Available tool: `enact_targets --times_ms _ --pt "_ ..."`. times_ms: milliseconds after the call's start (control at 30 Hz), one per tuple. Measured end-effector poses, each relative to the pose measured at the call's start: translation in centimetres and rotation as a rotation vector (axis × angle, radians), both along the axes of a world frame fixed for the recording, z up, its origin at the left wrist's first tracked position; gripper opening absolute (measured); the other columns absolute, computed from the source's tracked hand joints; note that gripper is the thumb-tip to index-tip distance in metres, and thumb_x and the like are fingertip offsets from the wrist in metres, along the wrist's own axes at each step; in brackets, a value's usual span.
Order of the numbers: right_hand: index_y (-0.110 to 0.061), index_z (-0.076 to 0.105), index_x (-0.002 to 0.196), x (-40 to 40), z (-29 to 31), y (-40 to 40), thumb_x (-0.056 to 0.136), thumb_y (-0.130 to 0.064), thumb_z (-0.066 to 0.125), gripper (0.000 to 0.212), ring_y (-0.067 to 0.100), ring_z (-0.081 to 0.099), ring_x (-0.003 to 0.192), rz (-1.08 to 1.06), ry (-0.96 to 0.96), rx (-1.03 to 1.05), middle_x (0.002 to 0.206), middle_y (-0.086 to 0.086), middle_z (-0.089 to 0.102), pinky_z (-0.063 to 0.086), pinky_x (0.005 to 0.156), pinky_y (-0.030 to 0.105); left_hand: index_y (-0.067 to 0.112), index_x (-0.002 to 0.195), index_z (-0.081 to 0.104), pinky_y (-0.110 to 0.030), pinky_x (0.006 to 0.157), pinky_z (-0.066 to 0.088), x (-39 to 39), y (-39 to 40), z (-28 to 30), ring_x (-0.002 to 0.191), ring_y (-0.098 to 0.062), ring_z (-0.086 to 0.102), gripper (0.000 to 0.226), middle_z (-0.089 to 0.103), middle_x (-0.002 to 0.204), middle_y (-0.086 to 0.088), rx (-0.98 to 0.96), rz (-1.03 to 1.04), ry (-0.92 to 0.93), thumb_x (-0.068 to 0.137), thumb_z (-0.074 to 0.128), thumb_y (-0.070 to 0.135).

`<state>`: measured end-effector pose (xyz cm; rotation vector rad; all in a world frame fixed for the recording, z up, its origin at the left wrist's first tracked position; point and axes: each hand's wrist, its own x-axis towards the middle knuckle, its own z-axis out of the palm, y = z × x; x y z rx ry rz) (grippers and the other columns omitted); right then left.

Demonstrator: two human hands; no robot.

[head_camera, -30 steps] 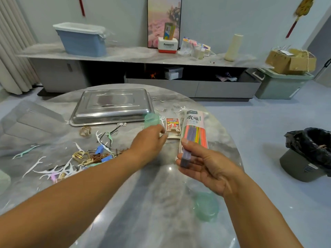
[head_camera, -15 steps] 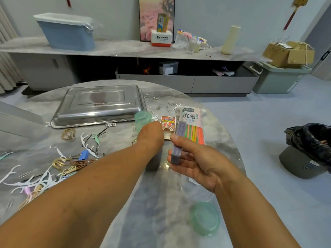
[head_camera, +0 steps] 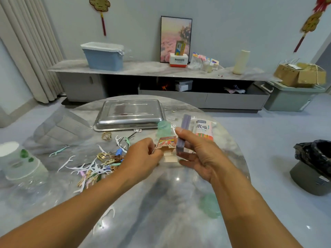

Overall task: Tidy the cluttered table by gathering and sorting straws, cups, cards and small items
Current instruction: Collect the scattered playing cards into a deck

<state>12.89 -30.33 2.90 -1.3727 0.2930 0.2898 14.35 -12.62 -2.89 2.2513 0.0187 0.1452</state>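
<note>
A round table is being used as the work surface, with a metal tray lying at its far side. A packet of straws is lying just beyond the right hand. A stack of cards is being pinched between that hand's thumb and curled fingers. A card box is being gripped by the left hand, its fingers curled around the near end.

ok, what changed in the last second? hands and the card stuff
The left hand has picked up the small colourful card box, which lay on the marble table before, and brought it beside the purple card stack. The right hand keeps pinching that stack, now raised upright. The straw packet, green cup and steel tray stayed put.
</note>
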Motion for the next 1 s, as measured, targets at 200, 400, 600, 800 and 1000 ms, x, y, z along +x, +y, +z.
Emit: enact_targets --times_ms 200,400,600,800,1000 --pt "-0.016 0.083 0.079 -4.7 1.4 3.0 0.061 -0.035 0.091 0.027 0.031 0.072 0.084 0.126 0.02 0.124 0.1 0.01 0.078 0.062 0.074 0.04 0.025 0.07 0.055 -0.041 0.086 0.061 -7.5 5.0 2.4 0.091 -0.019 0.066 0.026 0.073 0.099 -0.006 -0.653 -0.152 0.114 0.08 0.073 0.042" --pt "-0.005 0.072 0.111 -8.1 1.9 5.3 0.07 -0.023 0.088 0.048 0.041 0.072 0.1 0.174 0.056 0.24 0.109 0.018 0.075 0.06 0.084 0.055 0.026 0.08 0.07 -0.026 0.078 0.057 -12.0 7.5 3.7 0.088 -0.016 0.07 0.024 0.075 0.093 -0.006 -0.875 -0.122 0.023 0.081 0.072 0.049" --pt "-0.011 0.083 0.087 -8.8 2.1 8.1 0.064 -0.03 0.09 0.03 0.027 0.074 0.085 0.334 0.014 0.173 0.099 0.015 0.076 0.061 0.082 0.043 0.015 0.082 0.067 -0.038 0.088 0.06 -13.2 7.4 3.4 0.09 -0.028 0.073 0.024 0.075 0.092 -0.013 -0.897 -0.086 -0.078 0.085 0.073 0.038" --pt "-0.016 0.083 0.081 -8.5 1.7 8.1 0.06 -0.035 0.091 0.029 0.023 0.073 0.085 0.353 0.032 0.129 0.1 0.011 0.077 0.06 0.09 0.044 0.018 0.12 0.056 -0.04 0.09 0.055 -12.1 8.2 2.6 0.091 -0.019 0.07 0.059 0.068 0.104 -0.01 -0.918 -0.077 -0.056 0.075 0.088 0.04" --pt "-0.013 0.083 0.091 -8.7 1.8 7.1 0.065 -0.034 0.088 0.033 0.026 0.073 0.091 0.417 0.108 0.192 0.108 0.012 0.076 0.06 0.084 0.041 0.021 0.128 0.063 -0.028 0.087 0.057 -11.3 9.3 2.4 0.111 -0.026 0.07 0.06 0.074 0.115 -0.01 -0.734 -0.352 0.048 0.074 0.09 0.012"
